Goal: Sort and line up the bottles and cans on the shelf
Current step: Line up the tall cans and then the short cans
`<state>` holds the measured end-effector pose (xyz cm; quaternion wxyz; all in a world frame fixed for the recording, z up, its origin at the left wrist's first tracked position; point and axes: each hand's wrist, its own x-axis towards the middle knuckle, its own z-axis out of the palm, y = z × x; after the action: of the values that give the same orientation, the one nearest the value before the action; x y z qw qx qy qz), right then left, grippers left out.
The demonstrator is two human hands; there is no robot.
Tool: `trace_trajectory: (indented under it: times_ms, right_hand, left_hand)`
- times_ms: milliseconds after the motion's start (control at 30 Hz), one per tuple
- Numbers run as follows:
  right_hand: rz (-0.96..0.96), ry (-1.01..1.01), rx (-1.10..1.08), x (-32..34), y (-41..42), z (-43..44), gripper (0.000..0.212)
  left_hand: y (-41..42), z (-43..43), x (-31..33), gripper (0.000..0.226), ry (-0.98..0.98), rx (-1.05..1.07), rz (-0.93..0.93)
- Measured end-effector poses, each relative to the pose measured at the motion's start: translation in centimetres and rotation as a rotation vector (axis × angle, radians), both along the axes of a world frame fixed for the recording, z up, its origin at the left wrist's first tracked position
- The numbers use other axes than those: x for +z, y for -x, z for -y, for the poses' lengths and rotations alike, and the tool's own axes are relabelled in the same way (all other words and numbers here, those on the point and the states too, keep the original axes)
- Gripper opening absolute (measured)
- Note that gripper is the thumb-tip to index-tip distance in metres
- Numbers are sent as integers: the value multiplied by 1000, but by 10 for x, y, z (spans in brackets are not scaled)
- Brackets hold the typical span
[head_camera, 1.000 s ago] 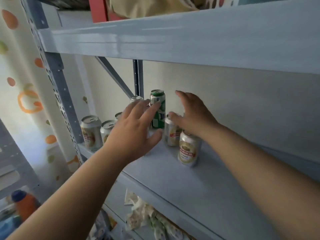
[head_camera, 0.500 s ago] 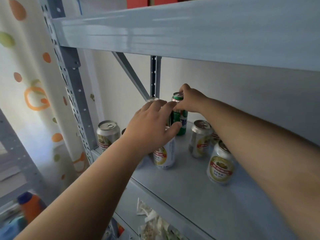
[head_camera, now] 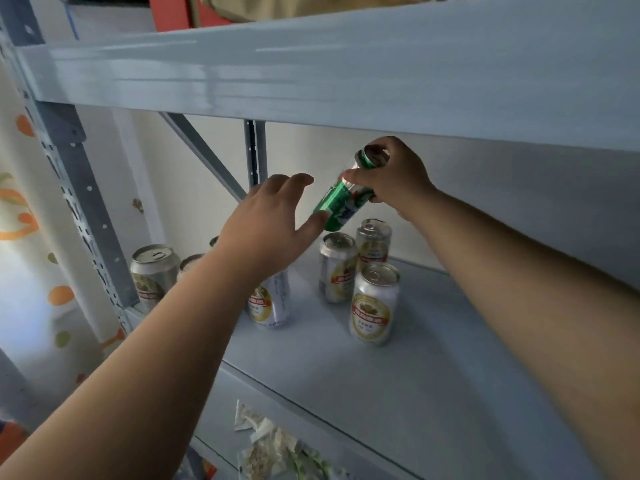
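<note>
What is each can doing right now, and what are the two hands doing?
Green can: lifted off the shelf, tilted, top end in the right hand's grip.
Right hand: closed around the green can.
Left hand: open, fingers spread, thumb by the green can's lower end.
Front silver can: upright on the shelf.
Two silver cans behind it: upright, close together.
Silver can under the left hand: upright.
Far-left silver can: upright.

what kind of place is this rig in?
Likely a home storage corner, not a shop: a bolt-together grey metal shelf rack holding loose beer cans, a dotted curtain beside it, and snack packets heaped on the tier below.
</note>
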<state>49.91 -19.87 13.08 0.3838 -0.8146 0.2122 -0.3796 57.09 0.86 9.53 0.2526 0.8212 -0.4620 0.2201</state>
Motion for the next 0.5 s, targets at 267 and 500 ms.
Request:
trace_trajectory:
  times_ms: [267, 500]
  right_hand:
    - [222, -140, -11, 18, 147, 22, 15]
    - [67, -70, -158, 23, 273, 50, 40]
  left_hand:
    - [84, 52, 10, 58, 84, -176, 31]
    - [170, 107, -7, 55, 46, -297, -66]
